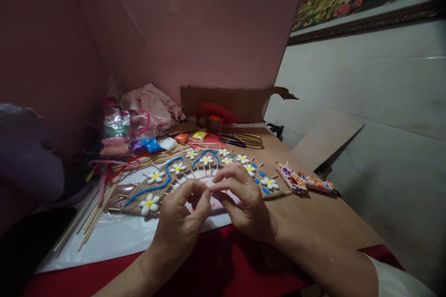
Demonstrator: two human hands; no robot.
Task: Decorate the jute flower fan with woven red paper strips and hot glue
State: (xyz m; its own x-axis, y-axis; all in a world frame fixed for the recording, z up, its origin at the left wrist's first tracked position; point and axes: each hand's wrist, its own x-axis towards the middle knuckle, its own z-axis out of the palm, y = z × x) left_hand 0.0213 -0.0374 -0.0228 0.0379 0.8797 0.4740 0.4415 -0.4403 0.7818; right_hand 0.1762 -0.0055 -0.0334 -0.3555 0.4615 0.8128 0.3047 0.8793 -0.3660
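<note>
My left hand (pixel 184 211) and my right hand (pixel 245 204) meet fingertip to fingertip in a pinch; whatever sits between them is too small or hidden to make out. Just beyond them lies an arched, twine-wrapped piece (pixel 134 198) with thin wooden sticks poking out along its edges. White flowers with yellow centres (pixel 149 204) dot its surface. A blue wavy strip (pixel 168 174) runs over its left part, and a second blue strip (pixel 205 152) bends near the top. Small blue pieces (pixel 266 190) lie on the right side. Below the arch, pale patterned material (pixel 216 205) is partly covered by my hands.
Loose wooden sticks (pixel 95 216) lie on white sheeting (pixel 132 236) at left. Behind are coloured clay packets (pixel 151 145), a crumpled pink cloth (pixel 149 104), scissors (pixel 249 139) and a cardboard strip (pixel 226 104). A flower-patterned glue gun-like object (pixel 299 178) rests on the brown board (pixel 327 220) at right.
</note>
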